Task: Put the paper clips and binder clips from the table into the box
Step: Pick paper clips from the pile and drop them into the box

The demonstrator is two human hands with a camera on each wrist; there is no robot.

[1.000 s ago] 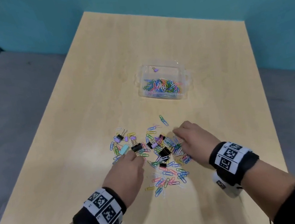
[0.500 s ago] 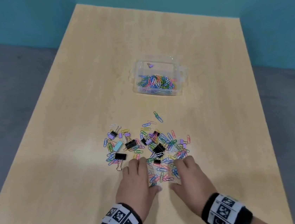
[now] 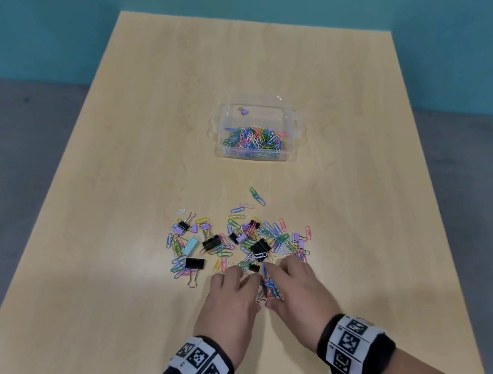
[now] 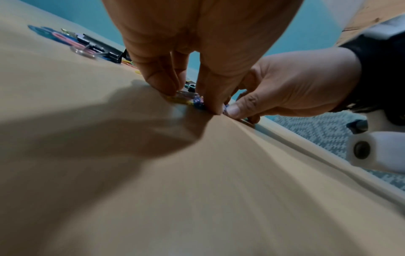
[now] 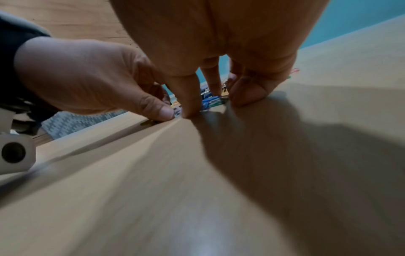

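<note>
— On the worktop (image 3: 124, 262): clear box (image 3: 287, 111) at the far side, part-filled with paper clips. Nearer, scattered paper clips (image 3: 278, 235) and binder clips (image 3: 194, 263).

— At the near edge of the pile: left hand (image 3: 232, 303) and right hand (image 3: 300, 293) side by side, each grip curled down, thumbs nearly touching, pinching together a small bunch of clips (image 3: 268, 289).

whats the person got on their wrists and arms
Both hands are bare. The left hand and the right hand each carry a black wristband with white square tiles printed with black coded markers. A white wrist camera housing sits under the right wrist.
</note>
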